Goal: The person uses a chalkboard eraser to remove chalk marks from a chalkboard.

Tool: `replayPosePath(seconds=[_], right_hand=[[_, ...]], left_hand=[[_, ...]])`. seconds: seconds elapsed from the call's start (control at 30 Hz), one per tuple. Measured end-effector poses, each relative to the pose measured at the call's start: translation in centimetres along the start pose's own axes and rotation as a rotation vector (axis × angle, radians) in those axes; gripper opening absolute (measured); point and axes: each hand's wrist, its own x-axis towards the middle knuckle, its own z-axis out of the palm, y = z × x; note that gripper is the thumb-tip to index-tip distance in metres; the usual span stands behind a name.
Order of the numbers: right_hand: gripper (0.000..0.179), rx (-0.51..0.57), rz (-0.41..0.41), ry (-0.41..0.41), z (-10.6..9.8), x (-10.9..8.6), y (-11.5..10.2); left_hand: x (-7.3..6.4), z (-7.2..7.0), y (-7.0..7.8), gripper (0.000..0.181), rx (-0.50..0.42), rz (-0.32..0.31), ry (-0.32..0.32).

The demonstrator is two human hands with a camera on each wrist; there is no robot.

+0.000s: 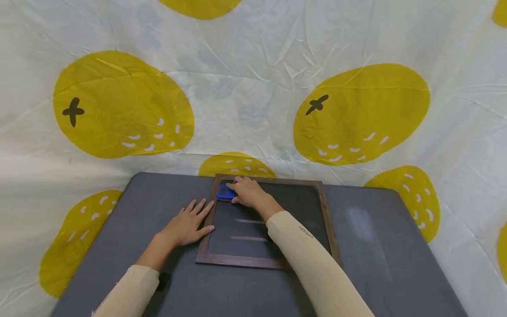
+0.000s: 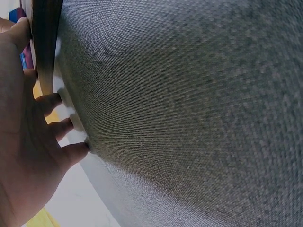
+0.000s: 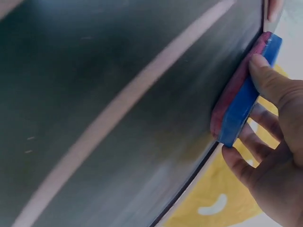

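A wood-framed chalkboard (image 1: pixel 301 211) lies flat on the grey table, with pale chalk lines (image 1: pixel 248 238) across its dark surface. My right hand (image 1: pixel 248 192) grips a blue chalkboard eraser (image 1: pixel 223 193) at the board's far left corner. In the right wrist view the pink felt side of the eraser faces the board, and thumb and fingers hold its blue back; a thick chalk line (image 3: pixel 128 97) runs alongside. My left hand (image 1: pixel 186 225) is spread, its thumb and index fingertips on the left frame edge (image 1: pixel 206 242) and its other fingers on the table.
The grey cloth-covered table (image 1: pixel 396 255) extends on both sides of the board, with a whitish smudge (image 1: pixel 362 224) to the right. Behind it hangs a white curtain (image 1: pixel 245 110) printed with large yellow fruit. A small black object (image 1: pixel 163 281) shows beside the left sleeve.
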Motion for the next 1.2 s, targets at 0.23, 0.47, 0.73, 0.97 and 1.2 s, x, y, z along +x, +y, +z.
replayPosePath(seconds=[0.23, 0.47, 0.73, 0.97, 1.2], right_hand=[[0.065, 0.021, 0.014, -0.018, -0.6, 0.0, 0.5], [0.064, 0.004, -0.033, -0.005, -0.5, -0.7, -0.2], [0.069, -0.031, -0.045, 0.033, 0.1, -2.0, -0.3], [0.068, 0.014, -0.025, 0.031, 0.5, -4.4, 1.6], [0.068, 0.101, 0.007, 0.029, 0.9, -7.4, 5.1]], left_hand=[[0.2, -0.3, 0.3, 0.08, 0.013, 0.011, 0.015], [0.3, -0.4, 0.0, 0.081, 0.012, 0.002, 0.018], [0.2, -0.3, 0.1, 0.082, 0.008, -0.005, 0.009], [0.0, 0.1, 0.0, 0.083, -0.004, -0.005, 0.015], [-0.2, 0.0, 0.1, 0.083, -0.008, 0.004, 0.017]])
